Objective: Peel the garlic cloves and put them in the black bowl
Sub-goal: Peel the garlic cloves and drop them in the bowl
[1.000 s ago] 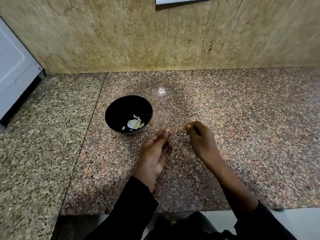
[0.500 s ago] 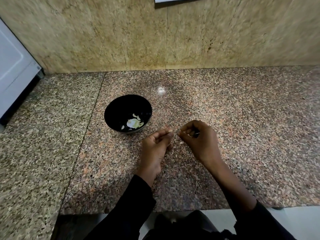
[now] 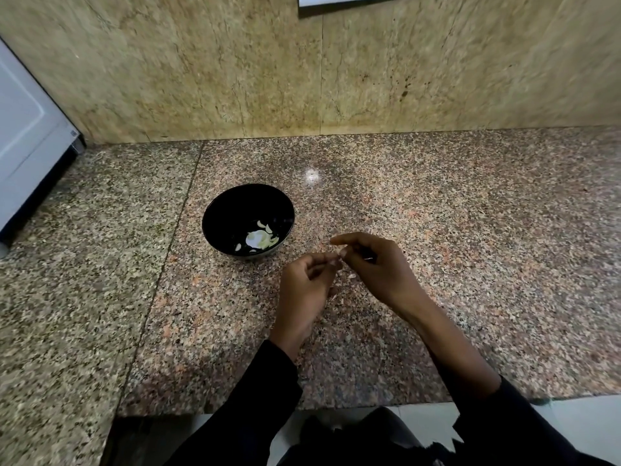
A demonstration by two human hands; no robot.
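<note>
Speckled granite counter [image 3: 470,230], beige stone wall [image 3: 201,79]; both hands' fingers curled, contents unclear

Soft, dim indoor light from overhead, and one small white glare spot [image 3: 312,175] shines on the speckled tabletop [image 3: 470,230] near its back edge. Faint shadows pool under both hands. The wide lens bends the wall tiles [image 3: 201,68] outward at the corners; the fingertips look slightly smeared.
</note>
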